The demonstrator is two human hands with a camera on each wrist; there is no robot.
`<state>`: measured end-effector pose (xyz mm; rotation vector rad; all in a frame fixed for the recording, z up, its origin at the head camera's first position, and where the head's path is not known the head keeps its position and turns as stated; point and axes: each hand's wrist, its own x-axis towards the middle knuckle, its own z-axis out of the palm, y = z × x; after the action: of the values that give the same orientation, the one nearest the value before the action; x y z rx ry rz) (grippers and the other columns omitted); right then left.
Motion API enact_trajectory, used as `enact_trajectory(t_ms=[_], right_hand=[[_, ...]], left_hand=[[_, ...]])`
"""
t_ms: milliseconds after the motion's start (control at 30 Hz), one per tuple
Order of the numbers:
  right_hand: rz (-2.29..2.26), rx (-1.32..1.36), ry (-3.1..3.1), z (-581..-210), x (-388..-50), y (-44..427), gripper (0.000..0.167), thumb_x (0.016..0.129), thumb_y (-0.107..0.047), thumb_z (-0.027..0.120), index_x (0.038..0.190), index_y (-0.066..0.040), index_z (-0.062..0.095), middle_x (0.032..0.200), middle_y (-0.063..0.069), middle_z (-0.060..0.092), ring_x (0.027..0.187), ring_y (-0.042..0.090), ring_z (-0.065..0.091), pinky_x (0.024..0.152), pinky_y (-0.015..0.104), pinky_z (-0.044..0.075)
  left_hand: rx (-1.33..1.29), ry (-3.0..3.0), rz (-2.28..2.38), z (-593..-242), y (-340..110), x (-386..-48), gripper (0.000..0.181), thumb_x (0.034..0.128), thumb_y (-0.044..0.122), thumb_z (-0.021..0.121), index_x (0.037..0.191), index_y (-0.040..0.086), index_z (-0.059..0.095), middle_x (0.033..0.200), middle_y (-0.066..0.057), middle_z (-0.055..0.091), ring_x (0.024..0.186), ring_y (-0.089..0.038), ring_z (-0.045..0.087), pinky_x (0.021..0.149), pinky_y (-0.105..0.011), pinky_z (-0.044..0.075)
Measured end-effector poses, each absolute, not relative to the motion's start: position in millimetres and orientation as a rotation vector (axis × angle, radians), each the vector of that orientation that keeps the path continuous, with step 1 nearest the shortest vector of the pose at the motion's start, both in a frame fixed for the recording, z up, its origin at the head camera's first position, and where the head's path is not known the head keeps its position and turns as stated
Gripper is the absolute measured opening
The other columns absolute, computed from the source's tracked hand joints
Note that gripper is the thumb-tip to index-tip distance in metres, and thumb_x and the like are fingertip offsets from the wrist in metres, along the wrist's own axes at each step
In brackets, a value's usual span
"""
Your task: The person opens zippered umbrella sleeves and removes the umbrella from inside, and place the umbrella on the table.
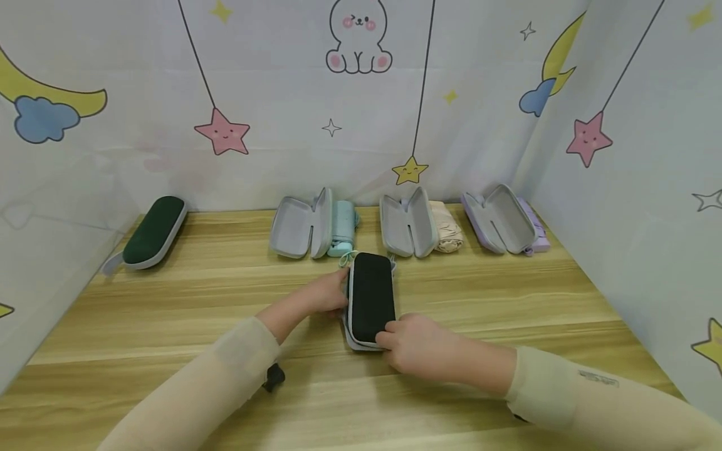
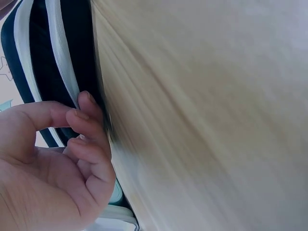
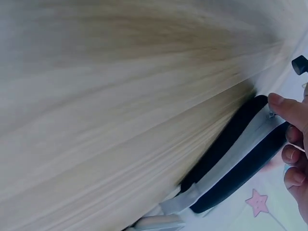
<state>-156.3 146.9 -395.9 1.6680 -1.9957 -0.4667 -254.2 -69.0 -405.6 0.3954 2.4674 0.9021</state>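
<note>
I have the left forearm (image 1: pixel 286 316) stretched forward and inward, and the left hand (image 1: pixel 326 293) is farther ahead, its fingers bent. My right forearm (image 1: pixel 487 363) slants in from the right; the right hand (image 1: pixel 416 344) has several fingers (image 3: pixel 290 154) curled, one digit more extended.

Tbl (image 1: pixel 507 294): blk case (image 1: pixel 372 297), grn case (image 1: pixel 155 232), 3 open cases (image 1: pixel 293 228), umbrellas (image 1: pixel 343 222).

Central case (image 1: pixel 372 297) on the table (image 1: pixel 214 282), other cases behind.
Touching it: left hand (image 1: pixel 327 292) at nine o'clock, right hand (image 1: pixel 417 344) near five. Beyond: second case (image 1: pixel 155 232) at ten, third case (image 1: pixel 293 228) at eleven, fourth case (image 1: pixel 397 225) at one, fifth case (image 1: pixel 510 216) at two. First bundle (image 1: pixel 341 224), second bundle (image 1: pixel 445 228), third bundle (image 1: pixel 540 238): just beside these last three respectively, at three o'clock.
</note>
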Motion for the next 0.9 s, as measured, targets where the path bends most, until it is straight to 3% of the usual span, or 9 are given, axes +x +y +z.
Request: enact_trajectory(t_ms=[100, 167, 367, 533, 733, 900], right_hand=[[-0.45, 1.648, -1.99, -397, -158, 153, 0.02, 0.078, -0.02, 0.074, 0.062, -0.024, 0.062, 0.073, -0.007, 0.049, 0.06, 0.011, 0.047, 0.05, 0.023, 0.038], [-0.44, 1.636, -1.983, -397, -159, 157, 0.02, 0.077, -0.018, 0.074, 0.062, -0.025, 0.062, 0.07, -0.007, 0.048, 0.059, 0.011, 0.046, 0.048, 0.022, 0.036], [-0.403, 1.633, -2.007, -396, -163, 162, 0.024, 0.073, -0.014, 0.076, 0.06, -0.026, 0.06, 0.058, -0.008, 0.045, 0.05, 0.009, 0.042, 0.043, 0.023, 0.032], [-0.366, 1.657, -2.06, -398, -166, 165, 0.026, 0.073, -0.01, 0.076, 0.062, -0.025, 0.058, 0.055, -0.011, 0.049, 0.044, 0.007, 0.041, 0.042, 0.023, 0.032], [-0.35, 1.701, -2.103, -400, -167, 167, 0.019, 0.077, -0.009, 0.077, 0.07, -0.02, 0.064, 0.065, -0.012, 0.059, 0.048, 0.005, 0.048, 0.045, 0.022, 0.038], [-0.311, 1.711, -2.136, -398, -167, 169, 0.01, 0.079, -0.009, 0.076, 0.08, -0.017, 0.07, 0.08, -0.008, 0.066, 0.061, 0.005, 0.06, 0.053, 0.021, 0.048]], left_hand=[[0.369, 2.488, 0.875, -405, -71, -254, 0.084, 0.0784, -0.006, 0.056, 0.154, 0.002, 0.02, 0.105, -0.021, 0.066, 0.049, -0.016, 0.057, 0.049, -0.026, 0.047], [0.352, 2.485, 0.869, -405, -73, -253, 0.085, 0.0779, -0.007, 0.056, 0.155, 0.005, 0.02, 0.107, -0.019, 0.066, 0.049, -0.016, 0.057, 0.049, -0.026, 0.046], [0.329, 2.471, 0.857, -405, -75, -252, 0.086, 0.0787, -0.007, 0.055, 0.155, 0.008, 0.019, 0.084, -0.011, 0.068, 0.047, -0.015, 0.055, 0.047, -0.025, 0.044], [0.347, 2.479, 0.857, -406, -75, -252, 0.085, 0.0783, -0.007, 0.054, 0.155, 0.006, 0.02, 0.081, -0.011, 0.068, 0.047, -0.015, 0.055, 0.047, -0.026, 0.045], [0.387, 2.517, 0.828, -408, -74, -253, 0.085, 0.0751, -0.006, 0.053, 0.154, 0.002, 0.022, 0.083, -0.013, 0.069, 0.044, -0.014, 0.054, 0.046, -0.025, 0.043], [0.375, 2.54, 0.829, -410, -75, -252, 0.082, 0.0766, -0.005, 0.055, 0.153, 0.002, 0.025, 0.114, -0.021, 0.064, 0.045, -0.014, 0.057, 0.048, -0.026, 0.046]])
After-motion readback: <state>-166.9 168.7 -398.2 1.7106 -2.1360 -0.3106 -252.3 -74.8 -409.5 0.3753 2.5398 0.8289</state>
